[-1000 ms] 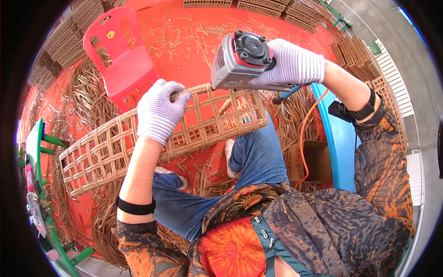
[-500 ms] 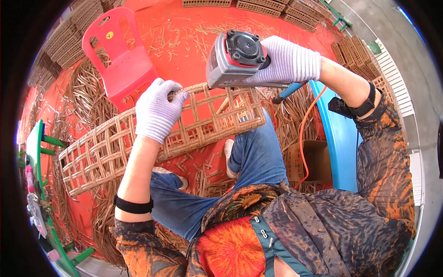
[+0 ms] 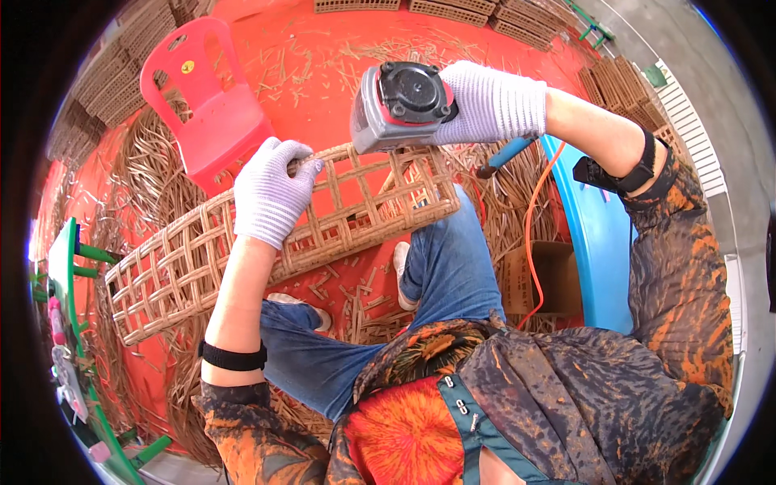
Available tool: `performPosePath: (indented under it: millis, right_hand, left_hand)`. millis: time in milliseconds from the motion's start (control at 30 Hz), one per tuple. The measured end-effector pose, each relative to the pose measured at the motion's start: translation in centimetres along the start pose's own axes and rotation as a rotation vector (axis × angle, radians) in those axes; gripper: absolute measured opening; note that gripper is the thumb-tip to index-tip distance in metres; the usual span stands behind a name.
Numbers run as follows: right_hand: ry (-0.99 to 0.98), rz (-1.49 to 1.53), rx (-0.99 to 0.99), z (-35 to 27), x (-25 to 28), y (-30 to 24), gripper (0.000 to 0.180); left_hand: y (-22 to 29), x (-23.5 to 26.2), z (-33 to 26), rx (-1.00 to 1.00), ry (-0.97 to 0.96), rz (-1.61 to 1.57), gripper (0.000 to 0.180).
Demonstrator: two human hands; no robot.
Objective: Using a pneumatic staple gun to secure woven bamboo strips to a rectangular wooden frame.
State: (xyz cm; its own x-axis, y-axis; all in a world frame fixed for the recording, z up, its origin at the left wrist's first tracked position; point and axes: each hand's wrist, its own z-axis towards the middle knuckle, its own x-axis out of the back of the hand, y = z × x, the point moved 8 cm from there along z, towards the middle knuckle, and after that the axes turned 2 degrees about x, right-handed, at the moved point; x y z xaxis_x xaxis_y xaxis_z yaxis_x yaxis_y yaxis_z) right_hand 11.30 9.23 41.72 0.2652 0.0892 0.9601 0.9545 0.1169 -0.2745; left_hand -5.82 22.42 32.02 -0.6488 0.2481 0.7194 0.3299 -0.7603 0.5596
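Observation:
A long, open-lattice woven basket (image 3: 179, 271) of brown strips lies slanted across my lap area, its right end above my jeans. My left hand (image 3: 273, 190), in a white striped glove, is closed round its far rim, fingers curled over the edge. My gloved right hand (image 3: 491, 103) grips a pneumatic staple gun (image 3: 402, 105), grey with a round black cap. The gun sits at the far rim, right of my left hand. Its lower end and nose are hidden, so whether it touches the rim cannot be made out.
A red plastic chair (image 3: 212, 113) stands far left on the red floor. Bundles of brown strips (image 3: 149, 174) and scraps lie about. Blue plastic furniture (image 3: 588, 242), an orange hose (image 3: 531, 234) and a cardboard box (image 3: 558, 279) are at right. Stacked woven baskets (image 3: 133, 61) line the back.
My right hand and the staple gun have shifted slightly left along the far rim. The basket and my left hand have moved a little left too.

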Motion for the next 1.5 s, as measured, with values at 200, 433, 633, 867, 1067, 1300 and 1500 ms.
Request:
performPosePath:
  millis: [200,433,633,867,1067,1300,1500]
  right_hand:
    - [-0.068,0.037,-0.097,-0.2,0.2,0.6,0.034]
    - [-0.034,0.489,-0.453,-3.3,1.7,3.0,0.029]
    - [0.116,0.455,-0.397,-4.4,2.5,2.6,0.046]
    - [0.039,0.532,-0.332,-2.6,2.6,-0.6,0.034]
    - [0.024,0.458,-0.105,1.3,7.3,-8.1,0.037]
    - [-0.081,0.497,-0.100,9.1,6.1,-14.1,0.034]
    - [-0.191,0.444,-0.059,14.7,2.8,-17.5,0.035]
  left_hand:
    - [0.3,-0.3,0.2,0.045,-0.035,0.001,0.017]
    - [2.7,-2.5,1.4,0.073,-0.156,0.139,0.030]
    - [2.3,-3.2,2.5,0.239,-0.255,0.171,0.029]
    - [2.2,-1.5,1.3,0.129,-0.328,0.072,0.036]
    - [-7.8,8.6,-3.6,0.134,-0.275,0.250,0.040]
    - [-16.2,18.7,-7.0,0.206,-0.130,-0.003,0.034]
    - [-14.3,19.0,-6.6,0.115,0.021,0.107,0.027]
